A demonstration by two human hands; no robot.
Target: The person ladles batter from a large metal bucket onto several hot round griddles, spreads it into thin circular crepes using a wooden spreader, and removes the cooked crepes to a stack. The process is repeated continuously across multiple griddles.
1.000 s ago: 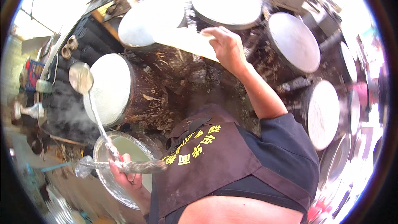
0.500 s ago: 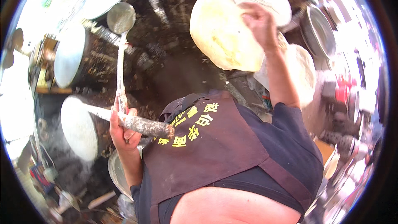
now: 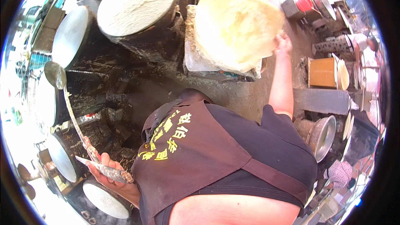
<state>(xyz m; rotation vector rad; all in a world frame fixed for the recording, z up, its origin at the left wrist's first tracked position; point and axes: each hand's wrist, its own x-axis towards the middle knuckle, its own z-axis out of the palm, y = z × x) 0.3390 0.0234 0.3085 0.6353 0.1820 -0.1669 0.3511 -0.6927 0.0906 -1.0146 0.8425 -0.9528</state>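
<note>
Clasps in the left hand (image 3: pixel 110 184) a long ladle (image 3: pixel 52 74) and a short, stubby tool (image 3: pixel 123 176), fingers wrapped about both handles. Shows on the ladle a shallow, round, dull metal bowl and a pale-crusted shaft; on the tool, a rough, caked grip narrowing to a thin, pale end. Well apart from these, touches with the right hand (image 3: pixel 283 43) the right edge of a thin, round sheet (image 3: pixel 237 25); cannot tell whether pinched tight or loose. Spreads the sheet, creamy, mottled and uneven-rimmed, over a squarish, pale-topped stand (image 3: pixel 193 60).

Can see a dark gap between the stand and the nearest drum (image 3: pixel 158 43), sooty and round-sided, topped by a broad disc (image 3: pixel 137 4) coated in wrinkled white. Leaves brown floor (image 3: pixel 246 93) between the stand and a dark brown apron (image 3: pixel 200 158).

Farther out, can make out smoother pale discs (image 3: pixel 70 35) curving down the left; on the right, a tan box (image 3: pixel 322 73), a long grey board (image 3: pixel 325 100), a shiny metal basin (image 3: pixel 323 139) and a bending co-worker (image 3: pixel 356 41).
</note>
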